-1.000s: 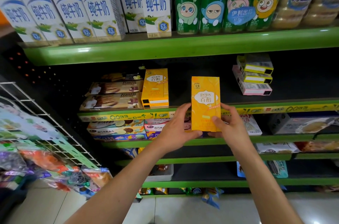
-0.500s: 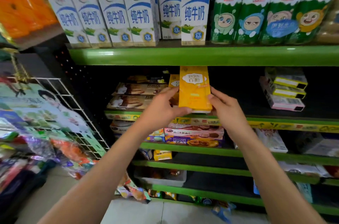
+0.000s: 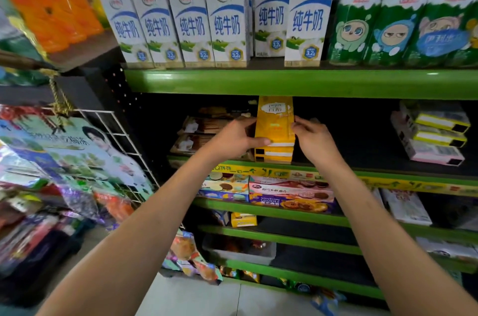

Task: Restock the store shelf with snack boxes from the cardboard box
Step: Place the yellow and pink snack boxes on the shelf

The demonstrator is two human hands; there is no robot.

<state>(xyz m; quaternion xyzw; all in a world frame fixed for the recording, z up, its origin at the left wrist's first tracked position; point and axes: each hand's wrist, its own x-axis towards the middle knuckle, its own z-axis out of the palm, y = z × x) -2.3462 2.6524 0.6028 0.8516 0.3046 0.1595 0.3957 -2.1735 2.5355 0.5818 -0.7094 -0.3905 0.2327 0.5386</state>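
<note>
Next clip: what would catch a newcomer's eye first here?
Centre frame, the yellow snack box stands upright on yellow boxes lying on the green shelf, gripped by the left hand and right hand. Above it runs a row of white and blue milk cartons.

On the top green shelf we saw white-and-blue milk cartons [image 3: 227, 28] beside green AD drink packs [image 3: 403, 23]. Lower tiers held cookie boxes [image 3: 289, 195], and stacked yellow and pink boxes [image 3: 434, 134] lay at right. A wire rack [image 3: 121, 150] with snack bags [image 3: 113, 204] stood at left.
</note>
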